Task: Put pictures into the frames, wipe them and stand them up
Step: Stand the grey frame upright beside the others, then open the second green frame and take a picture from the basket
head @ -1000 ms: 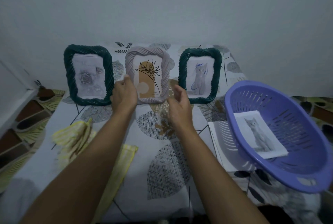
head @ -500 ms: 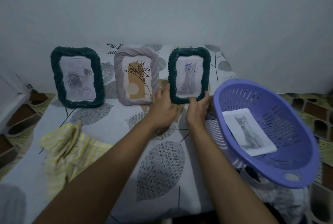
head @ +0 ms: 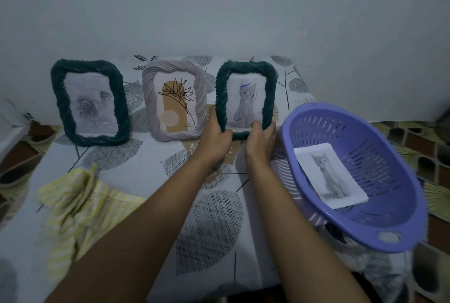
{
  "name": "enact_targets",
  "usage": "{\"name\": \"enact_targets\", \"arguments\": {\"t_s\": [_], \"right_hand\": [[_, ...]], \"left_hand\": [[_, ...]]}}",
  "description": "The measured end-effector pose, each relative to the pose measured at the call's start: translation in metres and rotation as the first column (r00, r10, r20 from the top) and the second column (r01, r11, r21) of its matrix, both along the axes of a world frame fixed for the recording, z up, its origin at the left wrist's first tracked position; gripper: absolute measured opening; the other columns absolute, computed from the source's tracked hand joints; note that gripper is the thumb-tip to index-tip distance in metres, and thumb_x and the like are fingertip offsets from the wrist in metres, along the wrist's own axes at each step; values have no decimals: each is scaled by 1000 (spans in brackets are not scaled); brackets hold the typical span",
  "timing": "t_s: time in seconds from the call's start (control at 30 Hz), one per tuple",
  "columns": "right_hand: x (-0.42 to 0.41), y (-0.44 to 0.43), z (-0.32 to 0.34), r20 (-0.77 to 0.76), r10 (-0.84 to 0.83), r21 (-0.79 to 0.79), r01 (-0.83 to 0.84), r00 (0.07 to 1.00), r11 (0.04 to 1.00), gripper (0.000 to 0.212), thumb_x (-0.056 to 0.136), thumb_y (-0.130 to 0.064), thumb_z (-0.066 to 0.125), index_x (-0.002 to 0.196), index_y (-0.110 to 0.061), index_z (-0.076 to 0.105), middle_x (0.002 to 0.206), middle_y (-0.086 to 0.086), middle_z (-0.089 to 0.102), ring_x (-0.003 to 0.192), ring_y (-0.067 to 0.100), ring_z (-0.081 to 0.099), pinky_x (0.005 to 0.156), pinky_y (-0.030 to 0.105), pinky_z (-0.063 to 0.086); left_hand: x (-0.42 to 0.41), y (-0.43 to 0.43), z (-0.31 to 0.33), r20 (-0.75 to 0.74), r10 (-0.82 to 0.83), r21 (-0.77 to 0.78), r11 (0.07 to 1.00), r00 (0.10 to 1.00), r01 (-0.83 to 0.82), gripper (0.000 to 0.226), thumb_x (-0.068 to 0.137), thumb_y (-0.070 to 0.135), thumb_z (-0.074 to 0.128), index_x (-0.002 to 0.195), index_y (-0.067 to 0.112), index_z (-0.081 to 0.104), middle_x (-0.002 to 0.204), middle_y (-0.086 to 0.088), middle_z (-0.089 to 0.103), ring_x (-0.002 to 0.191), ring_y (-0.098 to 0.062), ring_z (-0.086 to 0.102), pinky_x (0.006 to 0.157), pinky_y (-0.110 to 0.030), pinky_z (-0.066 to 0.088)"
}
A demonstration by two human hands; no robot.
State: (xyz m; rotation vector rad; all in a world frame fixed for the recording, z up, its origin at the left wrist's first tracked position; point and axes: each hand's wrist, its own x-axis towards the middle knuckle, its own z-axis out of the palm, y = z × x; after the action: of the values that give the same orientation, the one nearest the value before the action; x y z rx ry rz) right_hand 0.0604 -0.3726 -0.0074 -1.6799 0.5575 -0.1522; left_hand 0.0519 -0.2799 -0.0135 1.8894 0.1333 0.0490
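Note:
Three picture frames stand upright in a row near the wall. At the right is a dark green frame (head: pixel 246 76) with a cat picture; my left hand (head: pixel 215 135) grips its lower left corner and my right hand (head: pixel 261 138) grips its lower right edge. A pale lilac frame (head: pixel 174 100) with a plant drawing stands in the middle. Another dark green frame (head: pixel 89 100) holding a grey rose picture is on the left. A loose cat picture (head: pixel 328 178) lies inside the purple basket (head: pixel 379 227).
A crumpled yellow striped cloth (head: pixel 78 205) lies at the front left of the leaf-patterned table (head: pixel 146 173). The purple basket overhangs the table's right edge. A white wall rises right behind the frames. Tiled floor shows on both sides.
Both hands left the middle lilac frame and moved right to the green cat frame, which they now grip at its bottom corners. The view has shifted right.

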Motion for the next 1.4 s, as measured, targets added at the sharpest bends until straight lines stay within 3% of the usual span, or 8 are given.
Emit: {"name": "enact_targets", "arguments": {"t_s": [0.13, 0.4, 0.57, 0.67, 0.83, 0.97, 1.2, 1.4], "right_hand": [[-23, 8, 7, 16, 21, 47, -22, 1000, 999, 65, 96, -22, 45, 156, -11, 23, 164, 8, 20, 149, 30, 21, 117, 45, 20], [-90, 17, 25, -24, 108, 186, -102, 994, 977, 59, 96, -24, 44, 152, -12, 31, 156, 7, 31, 139, 28, 35, 106, 39, 31], [-122, 17, 26, -95, 200, 325, -159, 975, 932, 49, 71, -42, 45, 110, -15, 58, 122, 9, 57, 107, 27, 56, 93, 46, 46], [-141, 14, 33, -73, 251, 343, -212, 965, 915, 15, 91, -24, 44, 83, -18, 55, 93, 5, 59, 84, 19, 56, 82, 38, 47], [-164, 8, 34, -68, 384, 307, -347, 921, 886, 25, 100, -20, 41, 83, -17, 58, 85, -2, 60, 74, 11, 51, 63, 27, 39], [-175, 9, 33, 49, 405, 88, -408, 913, 909, 34, 91, -30, 57, 123, -21, 54, 128, 2, 56, 113, 17, 54, 90, 38, 48], [-175, 12, 52, 264, 384, -55, -384, 884, 922, 35, 90, -48, 65, 110, -19, 61, 102, -4, 69, 94, 17, 71, 87, 40, 58], [-172, 12, 49, 246, 261, -28, -263, 933, 964, 43, 65, -62, 70, 84, -24, 64, 82, 0, 74, 77, 22, 74, 78, 48, 60]], "left_hand": [[-17, 18, -2, 48, 3, 6, 1000, 999, -4, 63, 93, 19, 46, 151, 34, 28, 146, 6, 50, 132, -16, 49, 114, -44, 39], [-73, 46, 19, 138, 63, 16, 998, 989, -66, 46, 103, 22, 49, 148, 20, 43, 129, 1, 60, 117, -16, 60, 102, -36, 49], [-113, 59, 39, 152, 108, -9, 994, 983, -107, 35, 101, 17, 54, 136, 20, 56, 115, -1, 67, 105, -14, 64, 98, -34, 52], [-136, 64, 53, 153, 63, -16, 998, 986, -61, 28, 100, 16, 57, 127, 21, 59, 112, -4, 68, 104, -21, 65, 96, -40, 55], [-166, 72, 66, 154, 100, -41, 995, 983, -95, 18, 97, 12, 62, 109, 25, 65, 100, 5, 71, 95, -18, 69, 92, -45, 57], [-184, 76, 66, 218, 115, 176, 972, 969, -155, 23, 94, 14, 66, 116, 18, 68, 110, 1, 73, 101, -6, 67, 95, -37, 55], [-209, 67, 48, 486, -15, 610, 722, 874, -327, 21, 94, 23, 62, 115, 22, 65, 91, -6, 73, 83, -31, 67, 64, -38, 52], [-219, 57, 30, 573, -150, 702, 596, 806, -388, 24, 85, 19, 75, 107, 17, 67, 63, -9, 57, 52, -32, 57, 42, -29, 39]]}}
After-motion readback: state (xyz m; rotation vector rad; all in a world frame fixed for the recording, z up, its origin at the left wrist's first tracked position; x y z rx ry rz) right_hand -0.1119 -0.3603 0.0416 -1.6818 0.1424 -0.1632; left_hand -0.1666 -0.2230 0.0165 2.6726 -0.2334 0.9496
